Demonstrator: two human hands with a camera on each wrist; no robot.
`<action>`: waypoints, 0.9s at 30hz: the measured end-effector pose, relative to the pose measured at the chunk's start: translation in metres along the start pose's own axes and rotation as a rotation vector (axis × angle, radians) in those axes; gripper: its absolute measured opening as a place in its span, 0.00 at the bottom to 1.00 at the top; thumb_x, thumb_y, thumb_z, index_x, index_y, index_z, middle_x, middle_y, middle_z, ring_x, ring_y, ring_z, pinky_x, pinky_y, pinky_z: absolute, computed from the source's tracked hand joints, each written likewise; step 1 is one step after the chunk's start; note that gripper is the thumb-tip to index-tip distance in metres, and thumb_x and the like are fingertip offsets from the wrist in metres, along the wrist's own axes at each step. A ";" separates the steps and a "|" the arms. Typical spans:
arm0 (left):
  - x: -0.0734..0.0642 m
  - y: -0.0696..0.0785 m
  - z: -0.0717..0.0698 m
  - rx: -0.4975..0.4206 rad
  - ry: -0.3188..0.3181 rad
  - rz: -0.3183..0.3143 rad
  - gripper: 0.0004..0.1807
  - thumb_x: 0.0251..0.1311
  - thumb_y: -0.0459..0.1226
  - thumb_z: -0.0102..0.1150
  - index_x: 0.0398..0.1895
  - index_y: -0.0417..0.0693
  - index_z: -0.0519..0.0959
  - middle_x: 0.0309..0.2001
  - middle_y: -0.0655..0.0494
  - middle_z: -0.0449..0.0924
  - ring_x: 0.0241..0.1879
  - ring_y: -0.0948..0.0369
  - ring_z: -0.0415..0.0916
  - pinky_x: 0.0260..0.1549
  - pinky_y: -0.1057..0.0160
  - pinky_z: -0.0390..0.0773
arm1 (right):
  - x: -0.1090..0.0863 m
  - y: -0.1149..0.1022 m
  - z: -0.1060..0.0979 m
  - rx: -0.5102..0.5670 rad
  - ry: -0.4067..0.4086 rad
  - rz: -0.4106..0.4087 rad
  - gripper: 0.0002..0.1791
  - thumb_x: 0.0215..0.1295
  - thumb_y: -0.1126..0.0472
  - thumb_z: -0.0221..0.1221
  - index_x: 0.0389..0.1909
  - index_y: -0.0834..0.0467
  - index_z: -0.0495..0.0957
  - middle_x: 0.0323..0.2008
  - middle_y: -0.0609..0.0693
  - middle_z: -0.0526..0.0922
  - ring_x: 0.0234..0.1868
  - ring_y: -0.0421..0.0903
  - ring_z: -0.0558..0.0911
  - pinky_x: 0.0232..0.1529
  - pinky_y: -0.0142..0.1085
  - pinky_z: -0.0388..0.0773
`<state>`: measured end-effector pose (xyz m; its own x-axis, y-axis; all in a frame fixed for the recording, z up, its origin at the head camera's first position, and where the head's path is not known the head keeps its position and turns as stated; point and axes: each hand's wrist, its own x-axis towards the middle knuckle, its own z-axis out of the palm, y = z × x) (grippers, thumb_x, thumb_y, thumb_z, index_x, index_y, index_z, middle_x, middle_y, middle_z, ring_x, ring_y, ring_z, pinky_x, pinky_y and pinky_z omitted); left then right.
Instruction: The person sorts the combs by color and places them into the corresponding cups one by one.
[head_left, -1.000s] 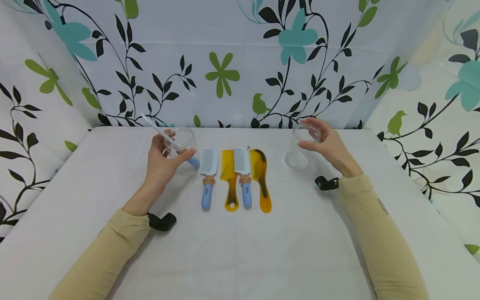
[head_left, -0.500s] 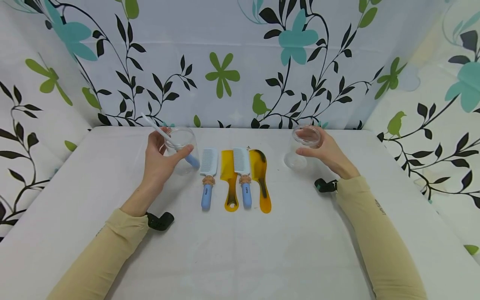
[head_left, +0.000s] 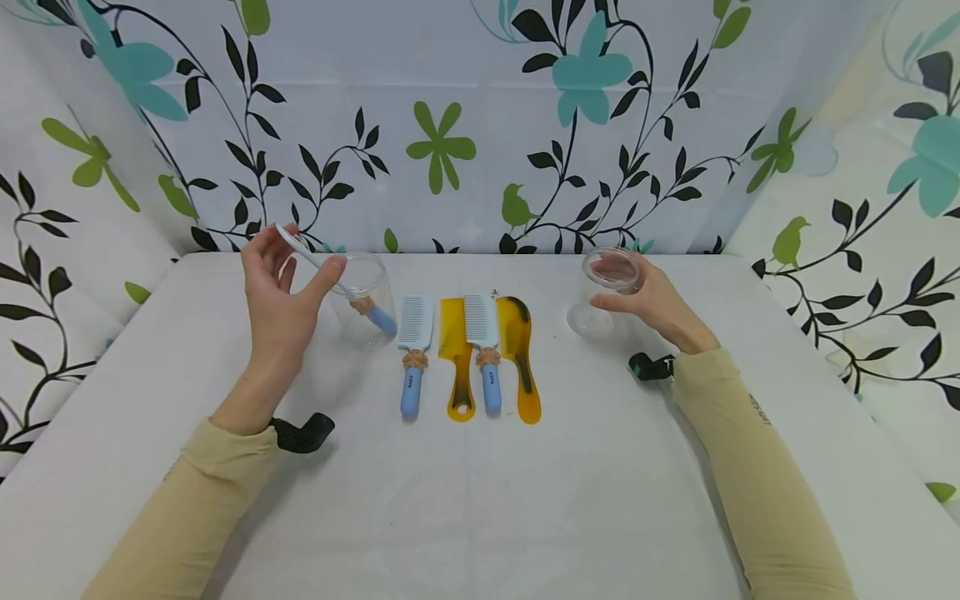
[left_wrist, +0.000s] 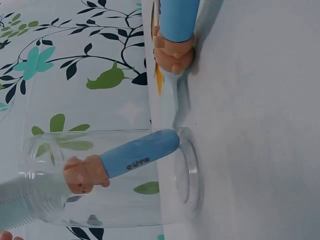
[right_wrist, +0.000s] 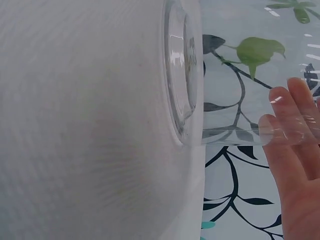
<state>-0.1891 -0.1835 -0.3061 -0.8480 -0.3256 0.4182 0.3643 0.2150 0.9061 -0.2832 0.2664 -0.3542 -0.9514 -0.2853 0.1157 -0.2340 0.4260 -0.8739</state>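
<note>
A clear jar (head_left: 378, 287) stands at the table's left, holding a comb (head_left: 382, 320) tilted with its blue handle down and pale toothed end out of the mouth. My left hand (head_left: 281, 308) is at that toothed end, thumb and fingers spread around it. The left wrist view shows fingertips (left_wrist: 10, 236) beside the teeth at the lower left edge. On the right, my right hand (head_left: 656, 300) grips a second clear jar (head_left: 590, 318) standing upright, thumb in front and fingers behind. Nothing shows inside this jar (right_wrist: 225, 110) in the right wrist view.
Between the jars lie a blue-handled comb (head_left: 412, 392), an amber comb (head_left: 452, 333), another blue-handled comb (head_left: 491, 387) and a second amber comb (head_left: 529, 404), side by side on the white table (head_left: 465, 508). A patterned curtain (head_left: 450, 50) hangs behind.
My left hand has let go of the left jar and moved up and left to the comb's toothed end. The right jar was tilted and is now upright, still gripped by my right hand.
</note>
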 end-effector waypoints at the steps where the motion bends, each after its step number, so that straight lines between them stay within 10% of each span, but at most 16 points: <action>1: 0.001 0.002 0.000 -0.020 0.011 0.003 0.42 0.60 0.37 0.67 0.73 0.48 0.53 0.73 0.55 0.62 0.73 0.61 0.57 0.73 0.71 0.55 | 0.000 0.000 0.000 -0.004 0.000 0.001 0.39 0.59 0.55 0.71 0.70 0.52 0.65 0.65 0.49 0.75 0.68 0.44 0.71 0.70 0.49 0.62; 6: -0.001 0.019 -0.001 -0.084 0.108 0.076 0.42 0.56 0.35 0.68 0.71 0.45 0.56 0.71 0.55 0.62 0.71 0.62 0.59 0.73 0.71 0.55 | 0.002 0.000 -0.003 -0.008 -0.001 0.001 0.40 0.58 0.56 0.72 0.70 0.54 0.65 0.65 0.50 0.75 0.68 0.45 0.70 0.71 0.50 0.62; 13: -0.023 0.046 0.022 -0.022 0.206 0.480 0.40 0.52 0.34 0.65 0.67 0.30 0.59 0.68 0.48 0.64 0.72 0.58 0.59 0.77 0.59 0.53 | 0.009 -0.002 -0.001 0.020 -0.006 -0.020 0.39 0.58 0.58 0.72 0.69 0.58 0.66 0.64 0.51 0.76 0.66 0.45 0.71 0.66 0.46 0.64; 19: -0.031 0.045 0.058 0.092 -0.104 0.619 0.37 0.53 0.33 0.68 0.66 0.31 0.65 0.66 0.44 0.71 0.68 0.53 0.66 0.74 0.54 0.61 | 0.008 -0.001 -0.001 0.011 -0.009 -0.016 0.39 0.58 0.57 0.72 0.69 0.57 0.66 0.65 0.53 0.75 0.67 0.48 0.70 0.69 0.50 0.62; 27: -0.040 0.041 0.098 0.344 -0.543 0.386 0.31 0.60 0.36 0.66 0.66 0.38 0.69 0.58 0.47 0.79 0.60 0.52 0.75 0.65 0.56 0.74 | 0.003 0.005 -0.003 0.047 -0.004 0.002 0.37 0.57 0.59 0.73 0.67 0.55 0.68 0.64 0.51 0.76 0.65 0.44 0.72 0.70 0.47 0.61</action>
<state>-0.1782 -0.0715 -0.2914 -0.7874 0.3124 0.5314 0.6091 0.5265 0.5931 -0.2881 0.2699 -0.3567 -0.9510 -0.2878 0.1126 -0.2228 0.3860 -0.8952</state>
